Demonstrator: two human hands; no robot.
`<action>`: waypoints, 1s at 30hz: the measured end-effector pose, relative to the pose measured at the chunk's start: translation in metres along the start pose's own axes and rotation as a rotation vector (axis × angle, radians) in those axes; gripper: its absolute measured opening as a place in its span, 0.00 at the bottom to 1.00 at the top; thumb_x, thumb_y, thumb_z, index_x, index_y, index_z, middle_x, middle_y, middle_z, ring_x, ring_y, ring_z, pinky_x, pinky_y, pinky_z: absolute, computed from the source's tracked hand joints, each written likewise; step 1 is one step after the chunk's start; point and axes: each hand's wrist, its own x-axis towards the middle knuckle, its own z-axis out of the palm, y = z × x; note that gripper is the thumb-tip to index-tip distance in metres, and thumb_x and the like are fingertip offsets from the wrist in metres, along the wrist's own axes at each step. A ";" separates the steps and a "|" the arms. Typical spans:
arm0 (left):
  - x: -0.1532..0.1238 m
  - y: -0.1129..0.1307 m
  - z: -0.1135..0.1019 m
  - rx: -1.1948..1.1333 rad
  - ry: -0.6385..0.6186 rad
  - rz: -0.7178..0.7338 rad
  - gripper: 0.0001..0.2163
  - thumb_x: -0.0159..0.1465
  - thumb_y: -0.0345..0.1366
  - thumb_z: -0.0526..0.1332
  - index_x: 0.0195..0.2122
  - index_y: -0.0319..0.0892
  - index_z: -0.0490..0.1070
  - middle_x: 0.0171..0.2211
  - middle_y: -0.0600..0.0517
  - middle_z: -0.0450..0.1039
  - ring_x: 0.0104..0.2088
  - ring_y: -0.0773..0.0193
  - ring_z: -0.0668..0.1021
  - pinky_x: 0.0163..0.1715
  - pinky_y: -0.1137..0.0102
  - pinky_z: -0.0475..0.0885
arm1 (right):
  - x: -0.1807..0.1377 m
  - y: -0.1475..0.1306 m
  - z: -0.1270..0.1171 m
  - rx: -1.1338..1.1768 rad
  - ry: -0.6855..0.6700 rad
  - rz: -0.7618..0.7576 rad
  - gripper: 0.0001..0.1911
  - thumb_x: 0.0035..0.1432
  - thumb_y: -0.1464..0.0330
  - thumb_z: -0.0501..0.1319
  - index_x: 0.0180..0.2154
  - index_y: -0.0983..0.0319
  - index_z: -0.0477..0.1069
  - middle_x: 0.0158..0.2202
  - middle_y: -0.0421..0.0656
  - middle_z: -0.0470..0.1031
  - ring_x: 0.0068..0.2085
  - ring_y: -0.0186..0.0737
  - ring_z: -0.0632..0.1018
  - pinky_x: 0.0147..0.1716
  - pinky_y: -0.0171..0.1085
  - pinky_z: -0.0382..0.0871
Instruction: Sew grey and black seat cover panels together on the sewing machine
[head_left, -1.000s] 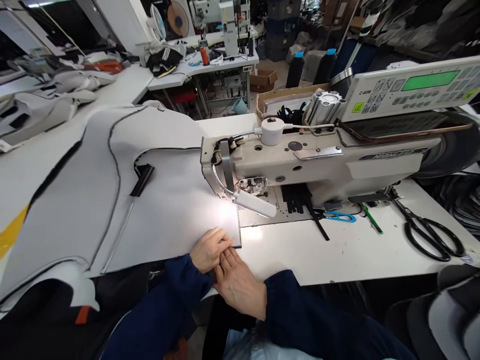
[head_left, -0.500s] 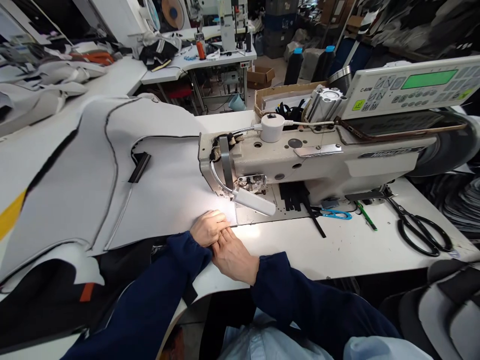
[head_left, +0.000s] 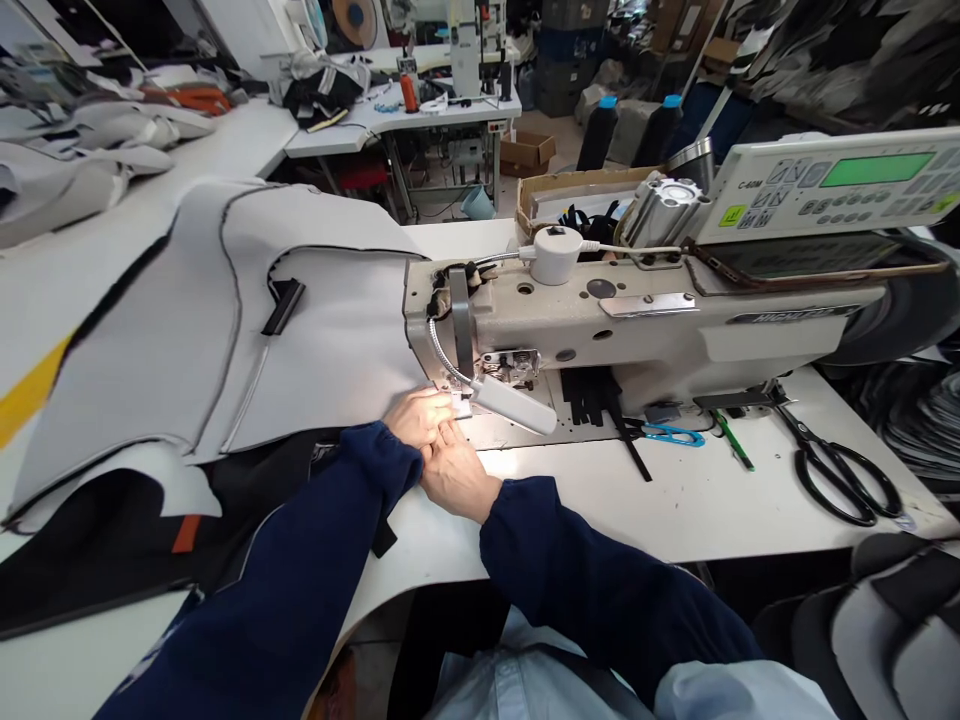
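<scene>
Grey fabric [head_left: 341,345]: left hand [head_left: 418,418], right hand [head_left: 456,472] at edge; tabletop [head_left: 615,505] room rightward.

A small white lamp [head_left: 516,404] is shining at the left end of the sewing machine [head_left: 660,320], brightening the fingers [head_left: 429,404] beside it and throwing glare onto the desk [head_left: 600,510] in front. Left of the machine, the pale cloth [head_left: 337,350] is catching softer light. Behind the machine, the room is looking dimmer and blurrier. The wide lens is stretching the control panel [head_left: 795,205] above the machine's right end.
</scene>
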 end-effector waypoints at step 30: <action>-0.011 -0.044 -0.060 0.203 -0.171 -0.485 0.23 0.53 0.24 0.60 0.50 0.46 0.71 0.53 0.45 0.68 0.50 0.54 0.70 0.46 0.63 0.67 | 0.016 0.013 0.006 0.004 0.036 0.106 0.25 0.64 0.66 0.52 0.57 0.75 0.63 0.62 0.66 0.57 0.63 0.59 0.60 0.59 0.55 0.56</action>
